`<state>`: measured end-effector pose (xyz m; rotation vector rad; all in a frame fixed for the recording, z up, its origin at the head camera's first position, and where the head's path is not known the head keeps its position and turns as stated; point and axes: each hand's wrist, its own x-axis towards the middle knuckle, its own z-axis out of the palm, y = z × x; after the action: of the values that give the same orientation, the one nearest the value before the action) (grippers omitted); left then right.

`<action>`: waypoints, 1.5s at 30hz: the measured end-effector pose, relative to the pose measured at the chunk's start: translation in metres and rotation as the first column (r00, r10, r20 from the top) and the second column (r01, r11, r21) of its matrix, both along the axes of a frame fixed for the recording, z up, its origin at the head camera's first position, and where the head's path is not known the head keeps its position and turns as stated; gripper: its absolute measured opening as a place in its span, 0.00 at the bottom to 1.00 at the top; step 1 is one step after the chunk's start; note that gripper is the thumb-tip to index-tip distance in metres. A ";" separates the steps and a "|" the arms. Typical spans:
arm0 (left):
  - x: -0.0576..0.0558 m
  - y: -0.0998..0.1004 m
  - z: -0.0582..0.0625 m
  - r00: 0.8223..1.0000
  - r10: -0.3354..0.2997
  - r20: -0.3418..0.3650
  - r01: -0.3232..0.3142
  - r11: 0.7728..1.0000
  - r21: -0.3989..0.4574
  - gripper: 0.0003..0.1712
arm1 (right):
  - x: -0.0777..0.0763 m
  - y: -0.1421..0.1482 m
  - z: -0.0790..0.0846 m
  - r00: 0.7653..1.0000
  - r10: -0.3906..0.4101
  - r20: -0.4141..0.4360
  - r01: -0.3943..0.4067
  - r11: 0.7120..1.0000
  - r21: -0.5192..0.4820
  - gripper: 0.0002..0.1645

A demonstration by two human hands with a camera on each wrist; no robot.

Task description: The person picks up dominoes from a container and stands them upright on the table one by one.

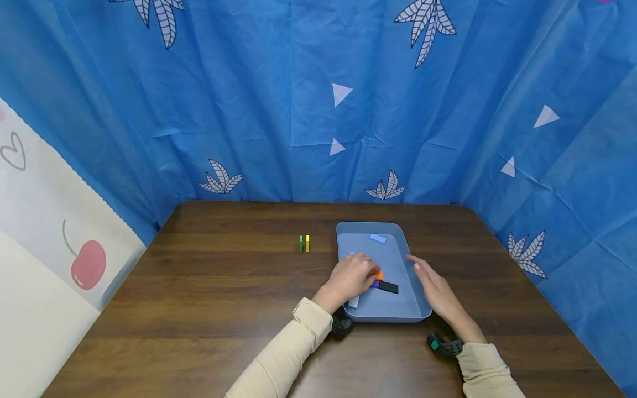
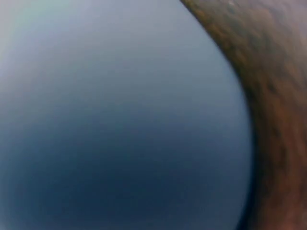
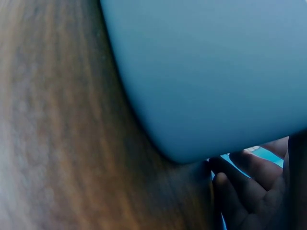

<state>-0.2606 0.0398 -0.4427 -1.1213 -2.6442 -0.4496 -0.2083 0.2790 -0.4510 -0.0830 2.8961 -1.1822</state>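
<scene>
My left hand reaches over the left side of a grey-blue tray. Its thumb and index finger pinch a small orange block, partly covered by the fingers. Just below the fingertips a purple block shows, next to a black block. A pale grey block lies under the left wrist, inside the tray. With fingers extended, my right hand touches the tray's right wall from outside. The right wrist view catches its fingers below the tray; the left wrist view shows only blurred tray wall and wood.
A light blue block lies at the tray's far end, and a bit of another blue piece peeks out behind the left hand. Left of the tray, a green block and a yellow block are side by side on the wooden table.
</scene>
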 end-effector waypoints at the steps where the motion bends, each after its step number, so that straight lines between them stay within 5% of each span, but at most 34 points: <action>1: 0.000 0.000 0.000 1.000 -0.002 0.004 0.002 1.000 0.001 0.12 | 0.000 0.000 0.000 1.000 0.000 0.001 0.000 1.000 0.002 0.36; 11: -0.002 -0.001 -0.002 1.000 -0.021 -0.003 0.021 0.999 -0.028 0.11 | -0.002 0.001 -0.002 1.000 0.005 -0.015 -0.005 1.000 0.006 0.37; 21: -0.007 -0.001 -0.002 0.995 -0.037 0.093 0.025 0.992 0.127 0.10 | -0.003 0.002 0.000 1.000 -0.001 -0.017 0.001 1.000 0.013 0.37; 32: -0.008 -0.003 -0.003 0.994 0.008 0.105 -0.018 0.995 0.100 0.07 | -0.003 0.000 -0.001 1.000 -0.009 -0.003 0.009 1.000 0.023 0.38; 45: -0.010 -0.004 -0.003 0.992 -0.035 0.118 0.019 0.990 0.139 0.03 | -0.004 0.001 -0.003 1.000 -0.006 -0.009 0.006 1.000 0.022 0.37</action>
<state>-0.2706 0.0353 -0.4455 -1.1217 -2.6537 -0.7144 -0.2124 0.2799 -0.4544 -0.0799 2.9179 -1.1538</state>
